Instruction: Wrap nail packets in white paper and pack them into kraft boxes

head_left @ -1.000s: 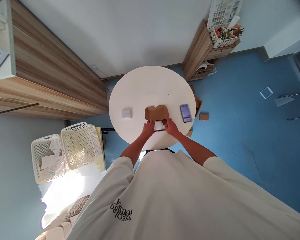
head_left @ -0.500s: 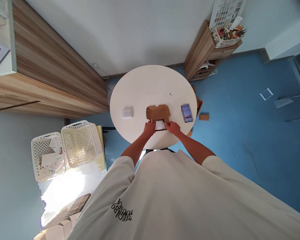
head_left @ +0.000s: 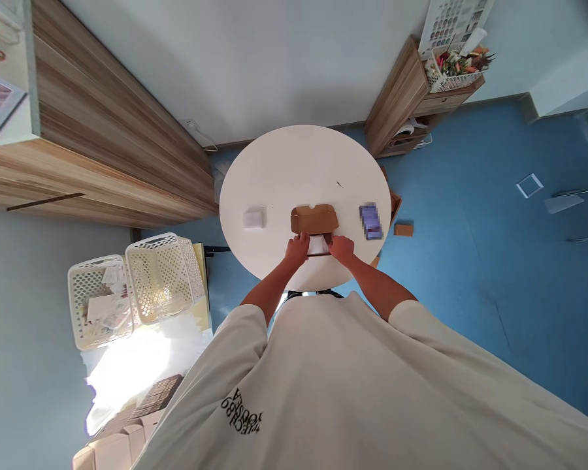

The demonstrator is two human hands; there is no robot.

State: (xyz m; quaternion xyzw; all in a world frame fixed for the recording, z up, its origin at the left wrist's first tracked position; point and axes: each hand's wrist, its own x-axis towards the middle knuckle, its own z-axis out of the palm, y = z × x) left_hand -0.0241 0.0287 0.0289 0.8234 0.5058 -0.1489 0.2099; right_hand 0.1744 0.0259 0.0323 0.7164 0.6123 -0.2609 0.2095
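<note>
A small brown cardboard box [head_left: 314,220] sits open near the near edge of the round white table [head_left: 294,170], with its lid folded up and away from me. A white item [head_left: 317,245] lies in the box, partly hidden by my hands. My left hand [head_left: 297,249] holds the box's near left side, and my right hand [head_left: 342,248] holds its near right corner. To the right lies a phone [head_left: 371,221] with a pixelated screen. A small white packet [head_left: 253,218] lies to the left.
Flat brown cardboard pieces [head_left: 403,229] lie on the blue floor beyond the table's right edge. White lattice baskets [head_left: 159,277] stand at lower left, a long wooden cabinet [head_left: 102,163] runs along the left, and a small wooden cabinet [head_left: 396,101] stands at upper right.
My hands have moved closer together over the box's near side and cover more of the white item. The whole view has shifted slightly as my head moved.
</note>
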